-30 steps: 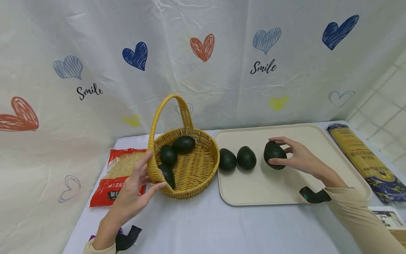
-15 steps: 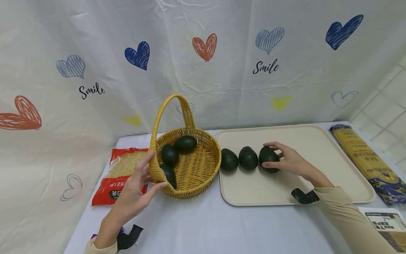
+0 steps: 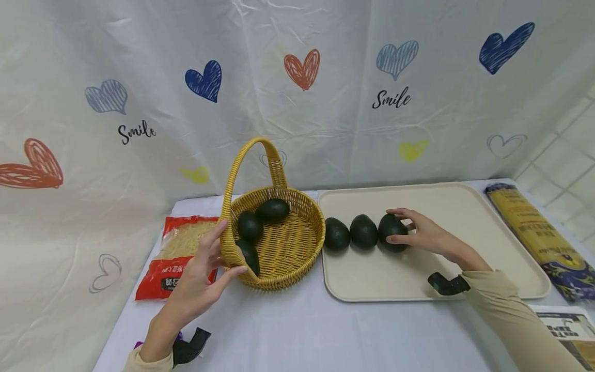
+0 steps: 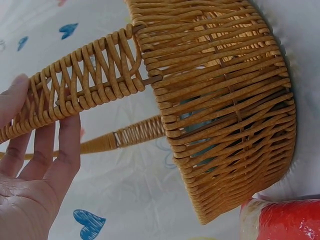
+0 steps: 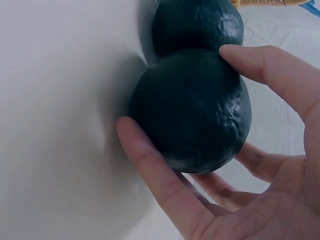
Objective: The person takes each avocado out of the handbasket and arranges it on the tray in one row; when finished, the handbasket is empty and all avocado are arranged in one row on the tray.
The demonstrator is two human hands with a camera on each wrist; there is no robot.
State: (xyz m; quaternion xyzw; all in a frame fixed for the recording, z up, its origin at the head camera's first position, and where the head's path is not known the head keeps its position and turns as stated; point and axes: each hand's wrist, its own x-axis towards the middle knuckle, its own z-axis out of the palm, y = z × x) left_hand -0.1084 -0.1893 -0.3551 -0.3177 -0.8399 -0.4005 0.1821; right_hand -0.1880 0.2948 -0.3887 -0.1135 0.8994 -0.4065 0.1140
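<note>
My left hand (image 3: 197,281) holds the lower part of the yellow wicker basket's handle (image 3: 228,206), thumb on one side and fingers on the other. Inside the basket (image 3: 288,274) lie three dark green avocados, one of them an avocado (image 3: 272,211) near the back. On the beige tray (image 3: 446,279), three more form a row by the basket: a left avocado (image 3: 337,234), a middle avocado (image 3: 364,232) and a right avocado (image 3: 390,232). My right hand (image 3: 425,235) grips that right one between thumb and fingers. In the right wrist view the held avocado (image 5: 192,112) overlaps its neighbour (image 5: 197,25).
A red bag of pasta (image 3: 160,271) lies left of the basket. To the right of the tray is a long yellow and blue package (image 3: 539,237), with a printed card or box (image 3: 569,325) nearer the front. A cloth printed with hearts (image 3: 302,113) hangs behind the table.
My right hand has brought the avocado left and down onto the tray, beside the other two. The left hand keeps its hold on the basket handle.
</note>
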